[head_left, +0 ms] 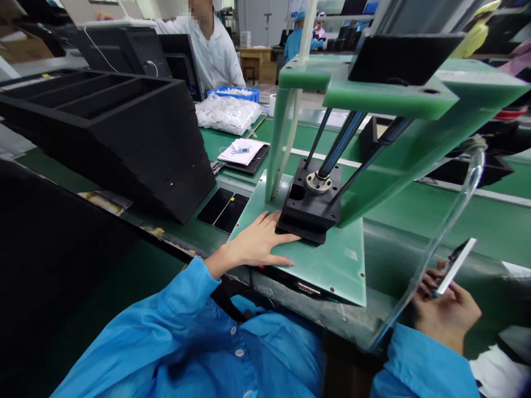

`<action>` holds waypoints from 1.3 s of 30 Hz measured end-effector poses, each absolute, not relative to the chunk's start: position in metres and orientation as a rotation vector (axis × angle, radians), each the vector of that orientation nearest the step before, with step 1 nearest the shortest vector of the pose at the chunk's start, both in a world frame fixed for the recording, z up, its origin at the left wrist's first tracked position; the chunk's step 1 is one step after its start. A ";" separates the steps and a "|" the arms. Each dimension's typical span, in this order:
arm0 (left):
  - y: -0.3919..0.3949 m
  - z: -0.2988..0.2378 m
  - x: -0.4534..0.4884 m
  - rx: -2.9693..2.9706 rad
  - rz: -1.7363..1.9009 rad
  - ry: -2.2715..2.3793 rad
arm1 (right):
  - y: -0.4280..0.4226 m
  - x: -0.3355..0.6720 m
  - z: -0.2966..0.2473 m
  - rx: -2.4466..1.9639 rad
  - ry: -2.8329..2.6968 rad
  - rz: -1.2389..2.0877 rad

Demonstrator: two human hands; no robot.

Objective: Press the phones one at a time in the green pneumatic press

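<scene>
My left hand [259, 241] lies flat and open on the pale green base plate [340, 260] of a press fixture, its fingertips touching the black block [312, 207] under the press rods. My right hand [446, 309] is closed round a thin white-edged phone-like panel [455, 265], held tilted up near the table's front edge at the right. A clear curved tube [454, 213] runs down between the fixture and that hand.
A big black foam tray rack [112, 132] stands at the left. Two dark phones [224, 209] lie beside it on the green belt. A bag of white parts [227, 113], a blue bin and a person in white are behind.
</scene>
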State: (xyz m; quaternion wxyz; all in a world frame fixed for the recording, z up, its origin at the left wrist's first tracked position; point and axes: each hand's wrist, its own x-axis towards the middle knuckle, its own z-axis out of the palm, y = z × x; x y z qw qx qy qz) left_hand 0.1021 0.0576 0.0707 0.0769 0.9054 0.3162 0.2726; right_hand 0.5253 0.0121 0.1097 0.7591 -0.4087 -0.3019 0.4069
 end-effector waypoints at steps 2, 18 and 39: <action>0.056 0.070 0.102 2.718 0.814 0.955 | 0.012 0.526 0.110 -0.900 -0.680 0.889; 0.055 0.068 0.102 2.647 0.850 0.977 | 0.013 0.529 0.109 -0.935 -0.674 0.893; 0.053 0.069 0.103 2.693 0.863 1.011 | 0.006 0.501 0.126 -1.024 -0.652 0.864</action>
